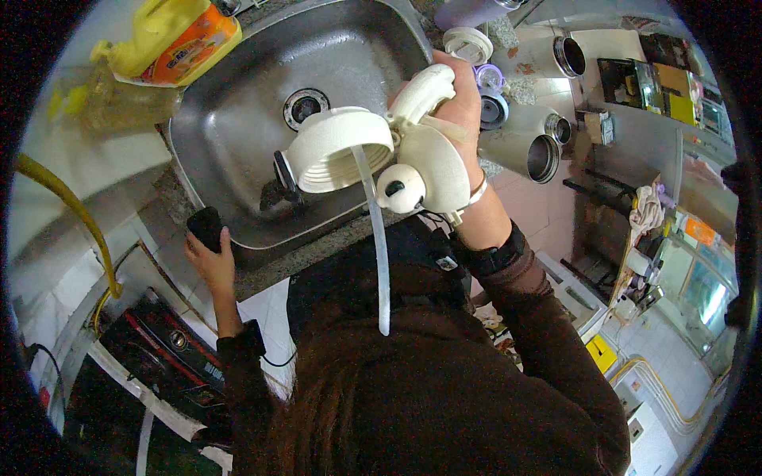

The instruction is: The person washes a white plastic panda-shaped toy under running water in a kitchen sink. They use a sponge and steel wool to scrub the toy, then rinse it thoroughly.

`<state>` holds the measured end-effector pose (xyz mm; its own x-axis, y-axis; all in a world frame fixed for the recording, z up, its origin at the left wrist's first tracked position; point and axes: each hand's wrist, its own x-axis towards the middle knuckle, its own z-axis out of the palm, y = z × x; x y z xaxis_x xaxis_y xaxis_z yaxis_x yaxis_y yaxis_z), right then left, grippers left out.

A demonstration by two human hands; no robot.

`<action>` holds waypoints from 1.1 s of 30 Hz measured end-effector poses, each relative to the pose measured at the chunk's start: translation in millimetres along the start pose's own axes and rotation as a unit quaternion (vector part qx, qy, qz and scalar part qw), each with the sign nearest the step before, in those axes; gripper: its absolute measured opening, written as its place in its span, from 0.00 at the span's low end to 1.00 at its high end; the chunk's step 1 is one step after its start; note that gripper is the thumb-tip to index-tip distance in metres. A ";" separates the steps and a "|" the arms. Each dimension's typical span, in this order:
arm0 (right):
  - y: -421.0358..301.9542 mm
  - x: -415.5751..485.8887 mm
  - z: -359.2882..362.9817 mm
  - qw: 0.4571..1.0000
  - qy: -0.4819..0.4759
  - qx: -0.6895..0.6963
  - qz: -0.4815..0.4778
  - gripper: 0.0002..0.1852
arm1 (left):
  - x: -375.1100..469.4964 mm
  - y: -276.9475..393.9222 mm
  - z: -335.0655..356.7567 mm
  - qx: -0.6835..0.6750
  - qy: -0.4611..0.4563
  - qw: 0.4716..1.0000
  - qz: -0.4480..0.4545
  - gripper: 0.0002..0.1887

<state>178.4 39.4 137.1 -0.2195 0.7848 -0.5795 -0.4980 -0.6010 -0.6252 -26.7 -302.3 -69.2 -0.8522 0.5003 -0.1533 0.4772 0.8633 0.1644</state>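
My right hand (466,116) grips a cream-white bottle lid (345,134) by its curved handle, above the right side of a stainless steel sink (250,208). The lid's threaded underside shows, and a long translucent straw (376,238) hangs from it towards my body. Joined to the lid is a rounded white cover (437,163) with a ball-like knob bearing a black spot. At the sink's near left corner, my left hand (215,262) holds a small dark object (205,228); its exact kind is unclear.
Several metal bottles, including a wide-mouthed one (527,156), stand right of the sink beside a white lid (468,45) and a blue-grey lid (493,110). A yellow detergent jug (178,44) is at the far left. A yellow hose (74,205) curves along the left.
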 end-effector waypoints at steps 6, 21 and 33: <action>8.5 12.8 -17.4 0.996 -0.065 0.054 0.040 0.11 | 9.8 30.8 -22.5 -0.281 -0.030 0.959 -0.028 0.38; -1.0 -11.8 -8.2 0.974 -0.206 -0.088 0.040 0.24 | 40.0 262.4 -169.8 -0.586 -0.415 0.601 0.351 0.29; 1.7 -15.1 -10.6 0.982 -0.115 -0.152 0.019 0.11 | 7.7 284.2 -179.3 -0.493 -0.245 0.717 0.427 0.15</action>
<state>189.7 24.9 139.2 -0.4345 0.7538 -0.4930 -0.2213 -0.6199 -0.7528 63.8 -65.2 151.1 -0.0464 0.9904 0.1304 0.1909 -0.1194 0.9743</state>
